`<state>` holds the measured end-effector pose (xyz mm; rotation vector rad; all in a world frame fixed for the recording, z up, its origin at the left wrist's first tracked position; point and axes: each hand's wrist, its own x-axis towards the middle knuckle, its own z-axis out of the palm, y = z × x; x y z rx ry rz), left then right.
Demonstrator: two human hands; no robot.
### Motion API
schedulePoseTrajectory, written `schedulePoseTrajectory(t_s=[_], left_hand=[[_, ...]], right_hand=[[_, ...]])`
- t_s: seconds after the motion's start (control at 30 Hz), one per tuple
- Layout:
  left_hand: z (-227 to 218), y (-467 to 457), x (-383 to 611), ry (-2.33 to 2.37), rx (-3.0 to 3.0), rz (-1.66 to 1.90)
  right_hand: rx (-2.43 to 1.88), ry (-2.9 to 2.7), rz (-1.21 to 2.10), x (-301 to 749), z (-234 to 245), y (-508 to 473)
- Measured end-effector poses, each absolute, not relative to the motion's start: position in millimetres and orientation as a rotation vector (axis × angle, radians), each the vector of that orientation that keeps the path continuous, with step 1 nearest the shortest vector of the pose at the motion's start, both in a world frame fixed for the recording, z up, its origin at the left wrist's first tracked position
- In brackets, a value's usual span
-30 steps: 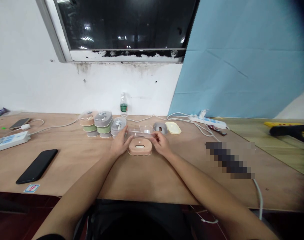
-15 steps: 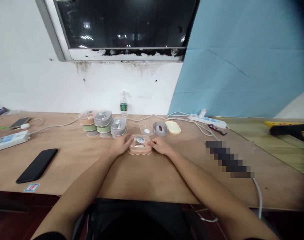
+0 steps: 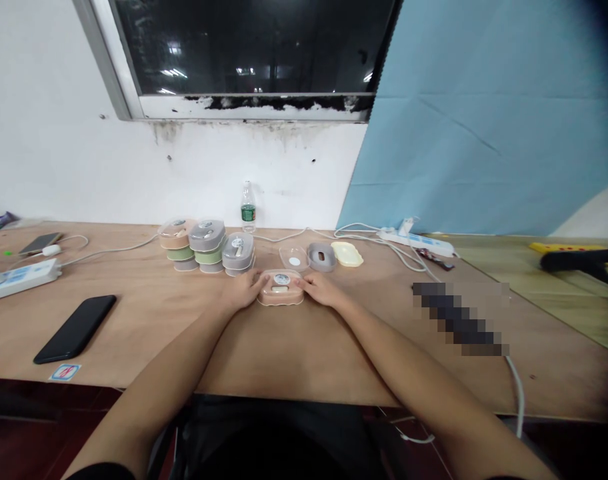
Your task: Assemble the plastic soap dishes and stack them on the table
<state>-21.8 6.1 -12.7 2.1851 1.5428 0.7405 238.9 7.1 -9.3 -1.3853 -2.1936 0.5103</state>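
A pink soap box (image 3: 280, 293) with a clear lid and a round sticker sits on the table in front of me. My left hand (image 3: 245, 289) grips its left side, thumb on the lid's edge. From the other side my right hand (image 3: 320, 289) holds it, with the thumb at the right edge of the lid. Just behind it lie a loose clear lid (image 3: 293, 259), a grey slotted tray (image 3: 322, 257) and a pale yellow base (image 3: 347, 254). Closed soap boxes in pink, grey and green stand in stacks (image 3: 207, 245) beyond my left hand.
A plastic bottle (image 3: 248, 210) stands by the wall. On the left are a black phone (image 3: 77, 329) and a power strip (image 3: 24, 280). Another power strip (image 3: 419, 242) with white cables lies at the back right. A pixelated dark object (image 3: 459, 320) rests on the right.
The soap box looks slightly lower, its lid and base closer together. Both hands stay on its sides, the right fingers a little further round. The view has shifted very slightly.
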Motion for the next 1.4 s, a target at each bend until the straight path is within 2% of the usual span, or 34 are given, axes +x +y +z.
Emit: schedulePoseTrajectory(t_s=[0.2, 0.47, 1.0, 1.2, 1.4], left_hand=[[-10.0, 6.5, -24.5, 1.539, 2.217, 0.681], [-11.9, 9.5, -32.1, 1.16, 2.388, 0.615], [0.7, -1.0, -26.0, 1.024, 2.553, 1.05], [13.1, -4.6, -31.8, 1.143, 2.616, 1.181], [16.9, 4.3, -47.5, 1.251, 2.67, 1.458]], right_hand=[[-1.4, -2.158, 0.491, 237.5, -9.8, 7.1], [-1.495, -2.059, 0.398, 242.2, -11.9, 11.9], [-1.529, -2.01, 0.406, 248.2, -14.6, 13.8], [-1.505, -2.031, 0.406, 248.3, -14.1, 12.8], [-1.409, -1.998, 0.362, 249.0, -18.7, 16.0]])
